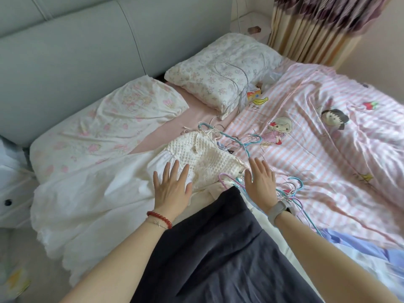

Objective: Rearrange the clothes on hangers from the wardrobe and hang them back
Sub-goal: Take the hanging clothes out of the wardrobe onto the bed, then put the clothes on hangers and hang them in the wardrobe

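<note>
A white dress with a cream waffle-knit top lies spread across the bed. My left hand rests flat on it with straight fingers, just below the knit part. My right hand hovers flat and open at the knit top's right edge, over a tangle of thin blue, pink and purple hangers. More hangers lie beyond the dress. A dark grey garment lies over the dress toward me, between my arms. A light blue garment lies at the right.
Two pillows sit at the padded grey headboard. A pink striped cartoon quilt covers the bed's right side. A white cable crosses the far pillow. Curtains hang at the back right; white furniture stands at the left.
</note>
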Demonstrator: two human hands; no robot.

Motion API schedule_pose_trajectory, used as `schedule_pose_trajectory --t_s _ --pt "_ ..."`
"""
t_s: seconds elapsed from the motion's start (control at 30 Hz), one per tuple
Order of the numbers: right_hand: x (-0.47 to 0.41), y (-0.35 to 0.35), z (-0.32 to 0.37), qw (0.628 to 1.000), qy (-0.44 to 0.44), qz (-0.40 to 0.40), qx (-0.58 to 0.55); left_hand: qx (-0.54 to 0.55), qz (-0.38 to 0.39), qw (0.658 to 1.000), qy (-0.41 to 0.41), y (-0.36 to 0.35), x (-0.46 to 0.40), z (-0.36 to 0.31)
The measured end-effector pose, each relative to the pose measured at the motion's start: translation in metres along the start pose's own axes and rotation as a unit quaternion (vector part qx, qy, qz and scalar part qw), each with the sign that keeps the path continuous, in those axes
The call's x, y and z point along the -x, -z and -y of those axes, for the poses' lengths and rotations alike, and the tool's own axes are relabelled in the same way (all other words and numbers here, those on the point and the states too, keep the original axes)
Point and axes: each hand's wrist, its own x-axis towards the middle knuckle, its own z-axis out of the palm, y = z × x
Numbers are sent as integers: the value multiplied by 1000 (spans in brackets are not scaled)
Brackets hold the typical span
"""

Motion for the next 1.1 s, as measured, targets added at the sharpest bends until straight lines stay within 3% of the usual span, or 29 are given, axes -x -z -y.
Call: schedule_pose_trajectory --t_s 0.1,0.2,0.4,0.7,0.83,1.1 --pt "74 13 7 999 -22 -13 -37 46 -59 997 -20 16 50 -8" --pt "148 28 12 992 -77 -7 -98 66 -48 997 3 24 105 -16" --pt "317 48 -2 998 -54 -3 24 75 -99 991 -57 8 247 -40" --pt "540 58 -81 990 -127 23 64 73 38 994 -76 -60 447 -74" --pt "607 84 -125 980 -188 21 55 72 58 985 -144 -77 486 -119" --pt "697 162 -220 955 -283 -75 49 82 109 944 -302 -107 545 -267"
